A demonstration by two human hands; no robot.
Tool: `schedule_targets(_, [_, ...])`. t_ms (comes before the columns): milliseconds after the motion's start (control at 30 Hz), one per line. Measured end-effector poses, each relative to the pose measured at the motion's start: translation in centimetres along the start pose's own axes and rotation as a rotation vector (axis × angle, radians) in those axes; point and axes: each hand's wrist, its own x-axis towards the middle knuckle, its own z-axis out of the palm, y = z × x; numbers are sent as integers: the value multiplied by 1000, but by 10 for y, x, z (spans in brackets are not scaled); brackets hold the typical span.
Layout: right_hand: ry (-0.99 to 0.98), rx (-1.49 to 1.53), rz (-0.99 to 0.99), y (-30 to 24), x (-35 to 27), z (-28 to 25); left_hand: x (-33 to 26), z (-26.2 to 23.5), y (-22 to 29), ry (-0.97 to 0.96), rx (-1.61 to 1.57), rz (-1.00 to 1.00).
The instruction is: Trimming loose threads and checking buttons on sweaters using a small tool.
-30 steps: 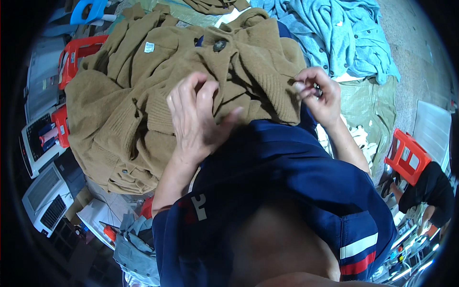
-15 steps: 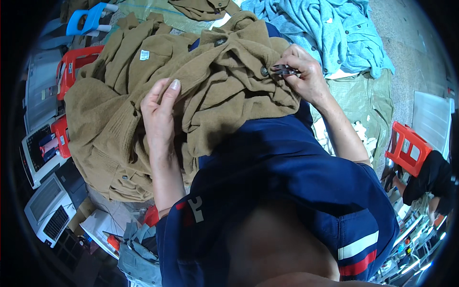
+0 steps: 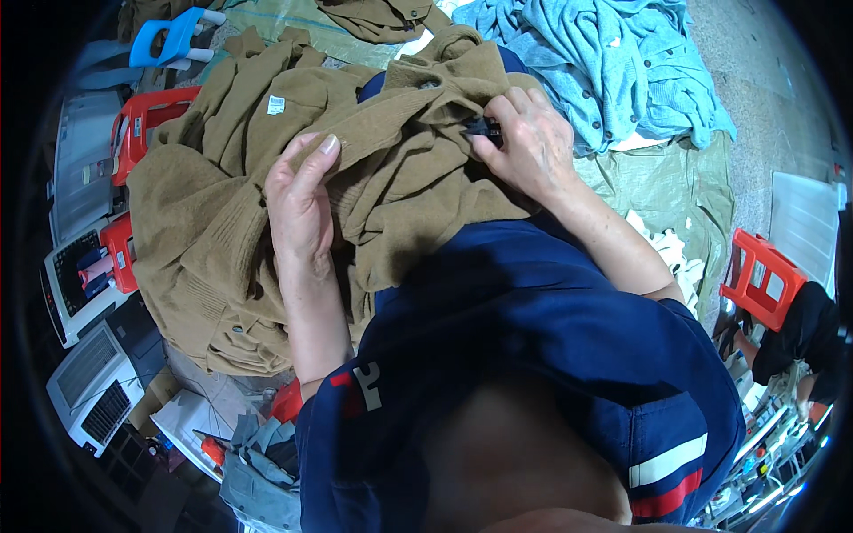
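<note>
A brown knitted cardigan [image 3: 400, 204] with dark buttons lies bunched over my lap. My left hand [image 3: 304, 191] pinches its ribbed front band between thumb and fingers. At the upper right of the cardigan, my right hand [image 3: 529, 147] is closed around small dark thread snips [image 3: 484, 130], their blades against the knit near the band. Fingers and folds partly hide the snips. More brown knitwear [image 3: 204, 231] spreads out to the left, with a small white label [image 3: 276, 105] showing on it.
Light-blue buttoned knitwear [image 3: 613, 71] is heaped at the far right on a green sheet [image 3: 657, 186]. Red stools [image 3: 762, 277] stand right and left, and a blue stool [image 3: 167, 37] at far left. Another person [image 3: 800, 329] is at the right edge.
My right hand has moved left and inward with the thread snips, its back now turned up. The left hand keeps its pinch on the band; the whole view has shifted slightly.
</note>
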Motion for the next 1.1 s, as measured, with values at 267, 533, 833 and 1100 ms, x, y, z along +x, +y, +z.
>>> schedule_targets(267, [-96,48,181,-2,7,-8,0,-17,2,-121,-233,-65])
schedule_targets(533, [-306,322,242,1,31,-25,9,-18,45,-90,-592,-25])
schedule_targets(833, [-179,552,-64,19,89,-135,10,8,62,-18,-245,263])
schedule_targets(1100, [-192,920,443,47,59,-81,17,4,29,14,-360,68])
